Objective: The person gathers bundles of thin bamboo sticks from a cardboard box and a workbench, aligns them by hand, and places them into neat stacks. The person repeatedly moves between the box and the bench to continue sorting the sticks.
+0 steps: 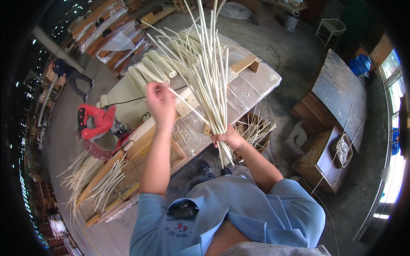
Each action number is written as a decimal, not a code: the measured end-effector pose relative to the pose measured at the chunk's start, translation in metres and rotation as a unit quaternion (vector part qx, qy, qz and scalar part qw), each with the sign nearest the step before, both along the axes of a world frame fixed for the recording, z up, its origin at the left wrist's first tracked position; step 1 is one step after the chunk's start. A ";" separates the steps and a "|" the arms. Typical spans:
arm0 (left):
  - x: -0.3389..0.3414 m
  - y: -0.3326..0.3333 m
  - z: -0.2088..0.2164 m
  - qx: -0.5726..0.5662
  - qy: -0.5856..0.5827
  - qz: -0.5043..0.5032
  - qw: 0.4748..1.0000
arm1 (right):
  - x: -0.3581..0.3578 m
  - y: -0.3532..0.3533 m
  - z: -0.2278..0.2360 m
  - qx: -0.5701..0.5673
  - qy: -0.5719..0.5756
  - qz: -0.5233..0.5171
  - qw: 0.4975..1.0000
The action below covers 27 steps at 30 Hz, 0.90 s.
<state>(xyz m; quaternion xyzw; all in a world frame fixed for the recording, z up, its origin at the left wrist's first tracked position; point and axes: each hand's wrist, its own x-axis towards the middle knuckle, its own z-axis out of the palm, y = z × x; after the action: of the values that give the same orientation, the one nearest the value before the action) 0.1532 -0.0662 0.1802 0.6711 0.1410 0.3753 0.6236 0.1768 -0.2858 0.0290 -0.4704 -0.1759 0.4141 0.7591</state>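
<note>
My right hand (230,138) is closed round the lower part of a bundle of pale rattan sticks (215,94). The bundle stands nearly upright in front of me, its long ends fanning out at the top. To its left my left hand (160,104) is raised, slightly blurred, with its fingers closed on a single rattan stick (188,103). That stick slants down to the bundle just above my right hand. Beyond my hands, tied bundles of cut sticks (147,70) lie on the plastic-covered table (252,91).
A red power saw (96,123) stands at the table's left, with loose sticks (106,183) near it. A wooden block (244,64) lies on the table's far part. Below the right edge is a box of offcuts (254,132). Another person (72,77) is far left.
</note>
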 end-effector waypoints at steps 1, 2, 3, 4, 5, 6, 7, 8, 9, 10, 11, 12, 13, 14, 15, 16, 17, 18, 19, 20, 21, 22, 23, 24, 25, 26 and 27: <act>-0.008 0.015 0.015 0.018 -0.046 0.031 0.998 | 0.001 -0.003 -0.002 -0.009 0.013 -0.013 1.000; -0.016 0.031 0.021 0.035 -0.092 0.064 0.993 | 0.002 -0.005 -0.004 -0.020 0.025 -0.025 0.999; -0.023 0.042 0.017 0.028 -0.106 0.081 0.991 | 0.003 -0.008 -0.006 -0.031 0.037 -0.038 0.998; -0.035 0.053 0.013 0.024 -0.123 0.100 0.987 | 0.006 -0.014 -0.010 -0.048 0.040 -0.054 0.997; -0.049 0.064 0.004 0.019 -0.141 0.124 0.982 | 0.007 -0.019 -0.010 -0.027 0.057 -0.064 0.996; -0.063 0.073 -0.017 -0.009 -0.115 0.143 0.983 | 0.010 -0.025 -0.007 -0.026 0.034 -0.081 0.996; -0.076 0.082 -0.045 -0.039 -0.089 0.157 0.983 | 0.013 -0.032 -0.008 -0.033 0.010 -0.102 0.994; -0.094 0.090 -0.076 -0.090 -0.069 0.178 0.977 | 0.015 -0.036 0.005 -0.049 0.005 -0.101 0.994; -0.110 0.096 -0.105 -0.143 -0.051 0.198 0.968 | 0.017 -0.040 0.016 -0.048 0.002 -0.119 0.992; -0.121 0.101 -0.130 -0.178 -0.044 0.230 0.956 | 0.021 -0.046 0.020 -0.056 -0.007 -0.138 0.989; -0.132 0.105 -0.153 -0.215 -0.035 0.264 0.940 | 0.025 -0.052 0.024 -0.065 -0.015 -0.156 0.986; -0.139 0.110 -0.169 -0.251 -0.026 0.300 0.920 | 0.028 -0.055 0.029 -0.073 -0.027 -0.175 0.981; -0.143 0.118 -0.177 -0.276 -0.027 0.305 0.911 | 0.029 -0.057 0.032 -0.080 -0.038 -0.196 0.977; -0.147 0.128 -0.184 -0.300 -0.028 0.310 0.902 | 0.028 -0.053 0.038 -0.079 -0.051 -0.237 0.967; -0.149 0.137 -0.191 -0.325 -0.029 0.313 0.892 | 0.034 -0.054 0.038 -0.097 -0.083 -0.223 0.966; -0.140 0.144 -0.194 -0.328 -0.007 0.335 0.883 | 0.036 -0.052 0.039 -0.078 -0.087 -0.230 0.966; -0.141 0.148 -0.196 -0.343 0.003 0.335 0.877 | 0.038 -0.048 0.039 -0.059 -0.091 -0.239 0.965; -0.141 0.152 -0.197 -0.358 0.014 0.333 0.872 | 0.039 -0.045 0.038 -0.066 -0.095 -0.240 0.964; -0.136 0.158 -0.198 -0.370 0.023 0.327 0.869 | 0.041 -0.038 0.040 -0.069 -0.101 -0.245 0.962; -0.133 0.156 -0.199 -0.350 -0.013 0.307 0.885 | 0.041 -0.037 0.047 -0.076 -0.106 -0.264 0.956; -0.137 0.153 -0.199 -0.325 -0.019 0.281 0.903 | 0.040 -0.035 0.051 -0.105 -0.102 -0.265 0.953; -0.136 0.145 -0.191 -0.306 -0.021 0.240 0.921 | 0.037 -0.039 0.054 -0.112 -0.086 -0.293 0.946; -0.130 0.133 -0.185 -0.288 -0.019 0.199 0.936 | 0.035 -0.044 0.054 -0.104 -0.065 -0.314 0.941; -0.120 0.116 -0.179 -0.274 0.012 0.154 0.949 | 0.033 -0.058 0.048 -0.071 -0.063 -0.306 0.947; -0.114 0.099 -0.172 -0.254 0.041 0.118 0.959 | 0.031 -0.066 0.050 -0.076 -0.078 -0.308 0.945; -0.108 0.083 -0.169 -0.229 0.062 0.088 0.968 | 0.030 -0.074 0.053 -0.087 -0.084 -0.309 0.943; -0.103 0.064 -0.170 -0.225 0.084 0.048 0.969 | 0.029 -0.082 0.056 -0.094 -0.092 -0.301 0.944</act>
<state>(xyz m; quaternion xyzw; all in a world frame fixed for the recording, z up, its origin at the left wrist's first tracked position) 0.0507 -0.0018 0.0103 0.5351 0.3058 0.3053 0.7259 0.2057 -0.3677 0.0853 -0.6069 -0.0552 0.1355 0.7812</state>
